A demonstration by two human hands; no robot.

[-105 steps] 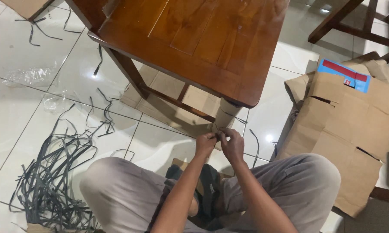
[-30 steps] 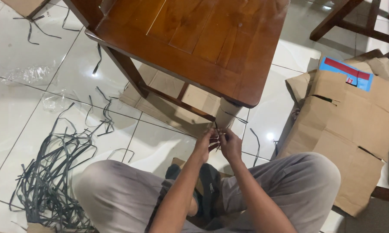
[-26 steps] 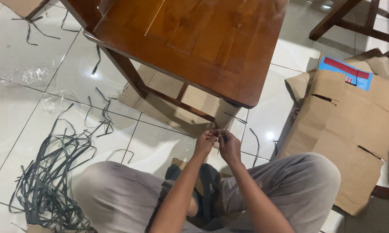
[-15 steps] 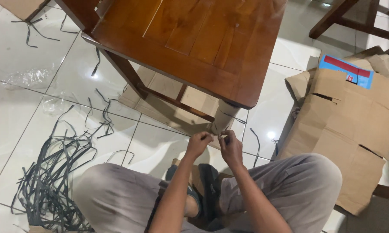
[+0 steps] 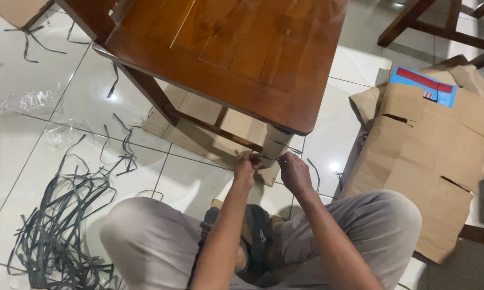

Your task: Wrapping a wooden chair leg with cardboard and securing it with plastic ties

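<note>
Left hand (image 5: 245, 166) clenching at the near-left side of the cardboard-wrapped leg (image 5: 277, 144), fingers curled tight on the wrap's lower edge and apparently pinching a thin dark strap end (image 5: 259, 157); exact contents of that grip too small to confirm. Right hand (image 5: 294, 171) resting just right of the leg, fingers bent and loosely closed, touching or nearly touching the wrap; whether anything is being held there cannot be told. Leg standing upright under the near-right corner of the wooden table (image 5: 236, 51), on flattened cardboard (image 5: 199, 131) spread over the tiled floor (image 5: 16, 145).

Hands now parting to either side of the leg, where half a second earlier both were meeting fingertip to fingertip in front of it; judged as the binding around the wrap coming loose or being pulled apart. Compared with the frame three and a half seconds back: hands then pressed together lower and nearer the knees, now raised onto the wrap itself and separated; table and leg otherwise standing as before.

Further out: heap of cut dark straps (image 5: 59, 225) lying near left on the floor, crumpled clear plastic (image 5: 27, 99) far left, opened cardboard box (image 5: 430, 145) with a blue-and-red label at right.
</note>
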